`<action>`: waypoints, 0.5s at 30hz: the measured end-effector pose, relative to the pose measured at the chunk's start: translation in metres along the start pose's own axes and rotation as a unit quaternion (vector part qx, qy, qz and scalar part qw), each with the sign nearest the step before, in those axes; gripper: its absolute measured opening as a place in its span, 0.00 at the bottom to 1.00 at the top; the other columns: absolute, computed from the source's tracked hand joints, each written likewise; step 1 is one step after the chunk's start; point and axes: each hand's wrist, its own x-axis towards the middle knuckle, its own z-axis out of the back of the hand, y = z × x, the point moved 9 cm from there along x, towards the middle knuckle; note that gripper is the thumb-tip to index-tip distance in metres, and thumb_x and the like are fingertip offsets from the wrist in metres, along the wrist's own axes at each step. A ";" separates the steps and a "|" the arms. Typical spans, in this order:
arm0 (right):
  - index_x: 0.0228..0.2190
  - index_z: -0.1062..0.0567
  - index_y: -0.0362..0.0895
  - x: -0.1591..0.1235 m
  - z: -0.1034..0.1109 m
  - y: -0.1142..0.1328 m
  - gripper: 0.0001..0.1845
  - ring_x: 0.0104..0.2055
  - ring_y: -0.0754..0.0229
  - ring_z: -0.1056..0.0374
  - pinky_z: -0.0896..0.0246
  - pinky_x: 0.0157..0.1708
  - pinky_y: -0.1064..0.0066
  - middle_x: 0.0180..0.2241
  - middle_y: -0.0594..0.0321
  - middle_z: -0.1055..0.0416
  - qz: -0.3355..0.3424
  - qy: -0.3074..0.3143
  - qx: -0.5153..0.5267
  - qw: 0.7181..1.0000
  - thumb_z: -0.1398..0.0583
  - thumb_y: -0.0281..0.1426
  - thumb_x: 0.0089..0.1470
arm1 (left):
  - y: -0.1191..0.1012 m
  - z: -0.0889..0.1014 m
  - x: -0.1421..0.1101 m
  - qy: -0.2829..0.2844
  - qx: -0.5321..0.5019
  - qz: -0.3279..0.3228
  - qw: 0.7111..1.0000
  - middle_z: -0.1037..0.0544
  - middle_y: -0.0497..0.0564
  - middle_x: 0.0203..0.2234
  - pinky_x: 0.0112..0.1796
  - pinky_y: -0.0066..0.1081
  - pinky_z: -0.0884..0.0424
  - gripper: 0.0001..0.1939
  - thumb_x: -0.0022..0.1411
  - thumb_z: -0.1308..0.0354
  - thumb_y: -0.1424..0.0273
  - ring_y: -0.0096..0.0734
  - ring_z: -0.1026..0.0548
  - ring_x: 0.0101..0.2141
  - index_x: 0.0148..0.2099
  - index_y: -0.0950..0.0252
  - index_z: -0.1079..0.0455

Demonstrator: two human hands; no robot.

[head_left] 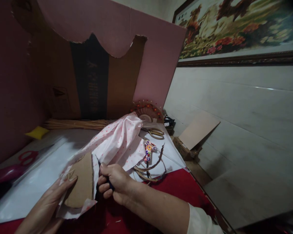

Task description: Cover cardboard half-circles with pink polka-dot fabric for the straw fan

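My left hand [50,200] is closed on a piece of brown cardboard [81,182], its thumb pressing on the face. Under the cardboard lies white cloth with pink dots [123,139], which spreads away over the work surface and shows past the cardboard's edges. In my right hand [113,182] are dark scissors [97,160], mostly hidden by the closed fingers. Their thin dark tip points up and away, beside the cardboard's right edge, against the cloth. Whether the blades are apart, I cannot tell.
Gold-handled scissors [156,132], a flower-patterned piece [149,150] and curled brown strips [148,169] lie right of the cloth. Red-handled scissors [28,158] are at left. A cardboard box wall [122,84] rises behind, near a pin-studded half-disc [146,110]. Red cloth [175,188] covers the near surface.
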 end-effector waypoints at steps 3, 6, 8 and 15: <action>0.25 0.45 0.45 -0.002 0.004 0.001 0.19 0.12 0.75 0.63 0.70 0.11 0.84 0.16 0.78 0.53 0.029 -0.043 -0.007 0.999 0.57 0.32 0.70 | 0.000 0.001 0.004 0.015 0.018 -0.008 1.000 0.17 0.53 0.35 0.28 0.47 0.19 0.50 0.20 0.26 0.82 0.58 0.19 0.31 0.53 0.57 0.28; 0.26 0.45 0.45 -0.001 0.001 -0.002 0.19 0.12 0.75 0.61 0.67 0.11 0.85 0.17 0.77 0.52 0.027 -0.016 -0.011 0.999 0.57 0.34 0.71 | 0.003 0.004 0.009 0.028 0.022 0.001 0.999 0.17 0.53 0.35 0.31 0.49 0.19 0.51 0.22 0.26 0.82 0.58 0.19 0.33 0.55 0.57 0.30; 0.26 0.45 0.44 0.000 -0.004 -0.002 0.19 0.12 0.75 0.59 0.66 0.11 0.85 0.18 0.76 0.51 0.016 0.017 -0.011 1.000 0.57 0.35 0.71 | 0.004 0.006 0.013 0.035 0.019 0.002 0.999 0.17 0.54 0.35 0.33 0.50 0.19 0.50 0.24 0.26 0.82 0.59 0.19 0.35 0.55 0.58 0.30; 0.23 0.45 0.44 0.003 -0.007 -0.007 0.24 0.11 0.75 0.59 0.64 0.09 0.84 0.17 0.76 0.53 -0.053 0.046 0.000 0.997 0.59 0.37 0.71 | 0.002 0.002 0.003 0.021 0.016 0.013 1.000 0.18 0.58 0.34 0.31 0.55 0.20 0.48 0.20 0.25 0.81 0.64 0.20 0.34 0.51 0.60 0.28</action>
